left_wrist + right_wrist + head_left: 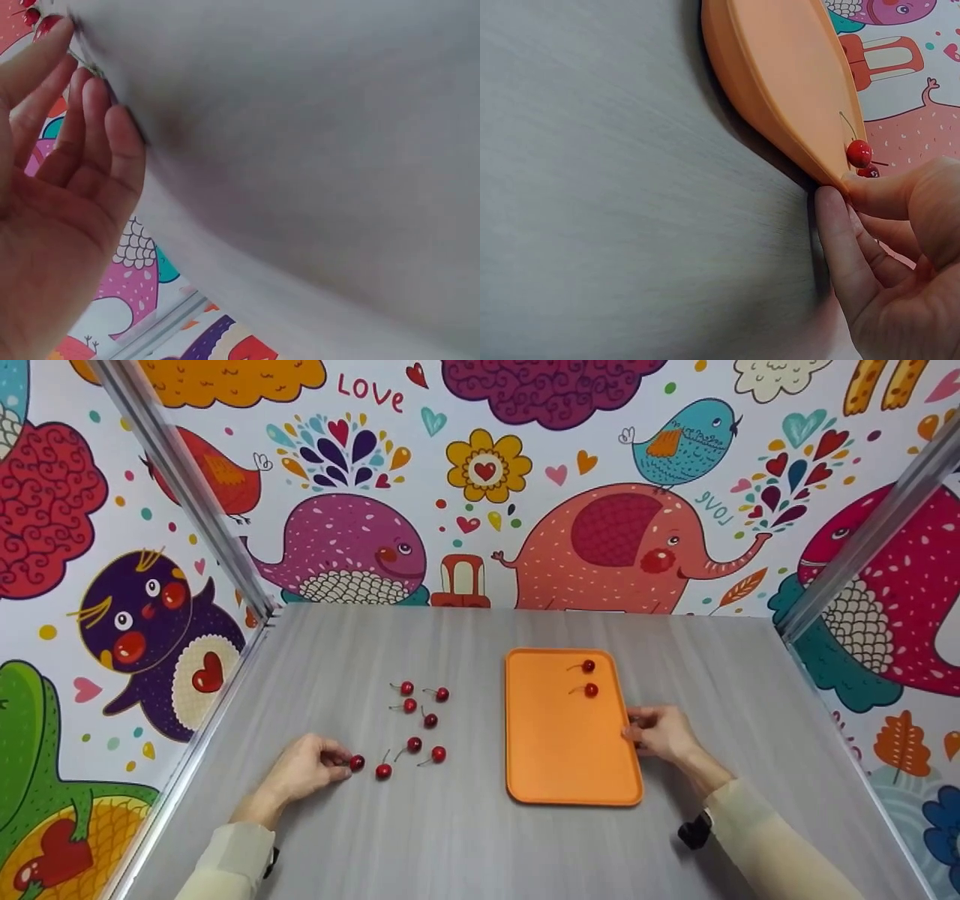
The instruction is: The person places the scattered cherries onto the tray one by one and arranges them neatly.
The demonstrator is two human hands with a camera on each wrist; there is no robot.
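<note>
On the table's left side, my left hand (pixel 306 769) pinches a dark red cherry (pixel 357 763) between thumb and fingers. In the left wrist view that cherry (pixel 49 28) shows partly behind the thumb. Several more stemmed cherries (pixel 414 745) lie just right of and beyond this hand. An orange rectangular tray (pixel 570 750) lies right of centre, bearing two cherries, one (pixel 589 666) behind the other (pixel 591 690), near its far right corner. My right hand (pixel 664 733) grips the tray's right rim, thumb on top and a finger against the side, as the right wrist view shows.
The grey wood-grain table (pixel 465 840) lies under everything. Printed cartoon panels (pixel 480 540) stand at the back and both sides, with metal posts (pixel 202 502) at the corners. A dark device (pixel 694 831) sits at my right wrist.
</note>
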